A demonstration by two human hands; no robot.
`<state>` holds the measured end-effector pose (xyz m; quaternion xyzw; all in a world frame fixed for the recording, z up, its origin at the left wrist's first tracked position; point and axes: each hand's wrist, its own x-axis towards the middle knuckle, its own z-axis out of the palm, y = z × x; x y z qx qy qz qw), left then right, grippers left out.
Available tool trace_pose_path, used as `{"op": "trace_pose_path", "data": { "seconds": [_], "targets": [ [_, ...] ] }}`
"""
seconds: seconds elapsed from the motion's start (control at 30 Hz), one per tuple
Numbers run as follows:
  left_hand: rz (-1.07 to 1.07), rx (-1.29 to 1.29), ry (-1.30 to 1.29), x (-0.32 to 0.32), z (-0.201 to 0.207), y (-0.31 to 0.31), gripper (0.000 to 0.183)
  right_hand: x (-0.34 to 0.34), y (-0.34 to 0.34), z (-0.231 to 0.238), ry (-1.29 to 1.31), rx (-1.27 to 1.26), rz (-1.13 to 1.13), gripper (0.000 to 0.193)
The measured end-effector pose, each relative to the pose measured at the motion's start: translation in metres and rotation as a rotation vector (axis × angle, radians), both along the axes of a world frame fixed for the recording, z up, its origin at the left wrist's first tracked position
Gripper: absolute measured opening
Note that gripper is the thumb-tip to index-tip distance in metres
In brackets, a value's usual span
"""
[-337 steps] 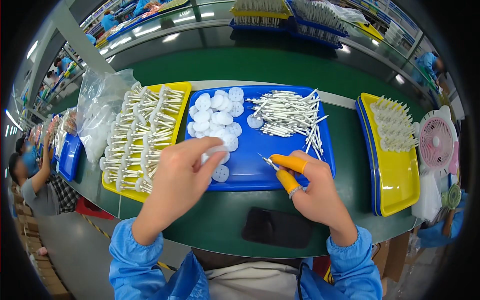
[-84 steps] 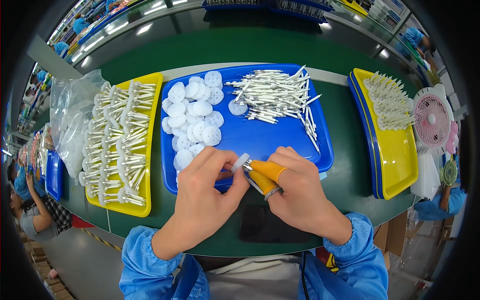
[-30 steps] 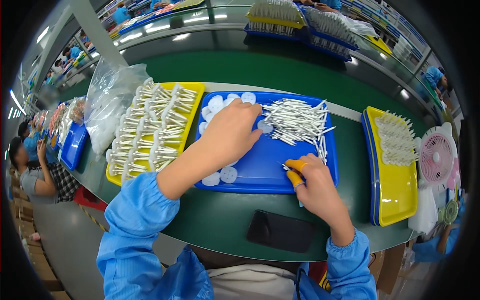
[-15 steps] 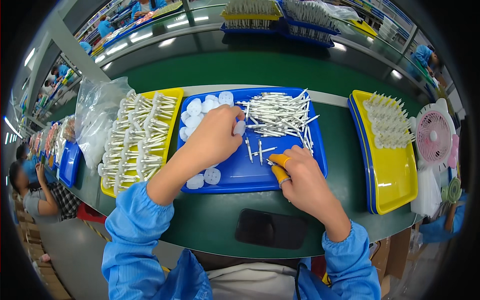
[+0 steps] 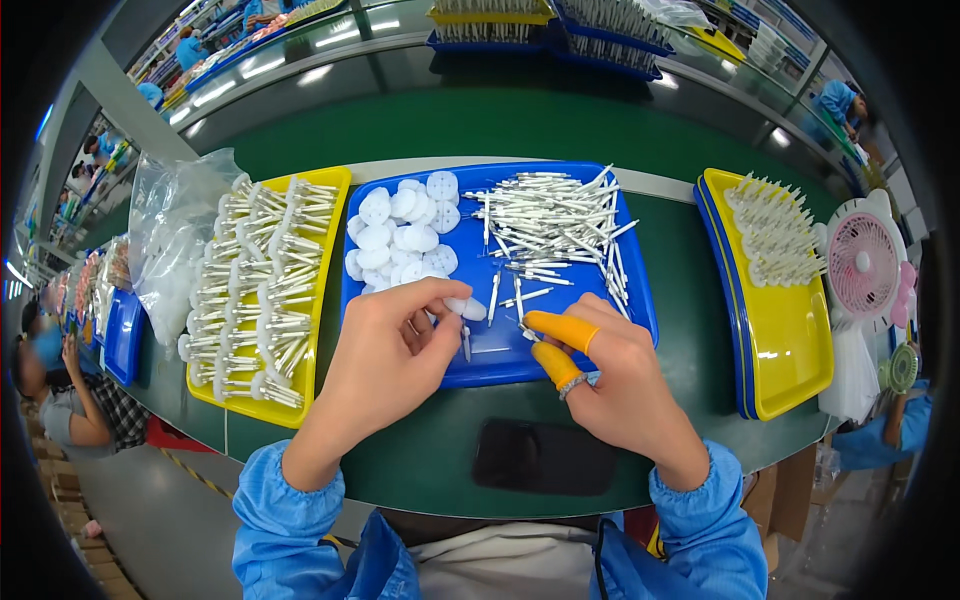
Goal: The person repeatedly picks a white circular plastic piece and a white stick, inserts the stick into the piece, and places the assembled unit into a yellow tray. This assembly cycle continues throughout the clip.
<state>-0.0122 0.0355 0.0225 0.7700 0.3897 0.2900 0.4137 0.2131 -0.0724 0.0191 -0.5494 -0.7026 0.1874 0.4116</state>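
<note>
Nearer the front of the blue rectangular plastic tray (image 5: 490, 371) than half a second ago, the left hand (image 5: 385, 348) pinches a round white plastic disc (image 5: 467, 308) above it; the right hand (image 5: 627, 378) grips a slim white rod (image 5: 529, 334) in yellow-sheathed fingers (image 5: 562, 330). Held near its edge, the disc could slip.

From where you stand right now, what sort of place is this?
Probably a factory floor: white discs and thin white rods lie heaped in a blue tray, people in blue clothing appear in the background, and loaded trays stand stacked farther off.
</note>
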Motion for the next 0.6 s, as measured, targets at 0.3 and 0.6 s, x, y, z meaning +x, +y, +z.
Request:
{"op": "trace_pose_path", "data": {
  "seconds": [0.3,0.6],
  "targets": [
    [0.118,-0.12,-0.264,0.004,-0.012,-0.011,0.022,-0.009,-0.005,0.003,0.097,0.006,-0.057,0.043],
    [-0.029,-0.205,-0.237,0.01,-0.012,-0.028,0.019,-0.01,-0.007,-0.004,-0.033,0.047,0.056,0.051]
  ]
}}
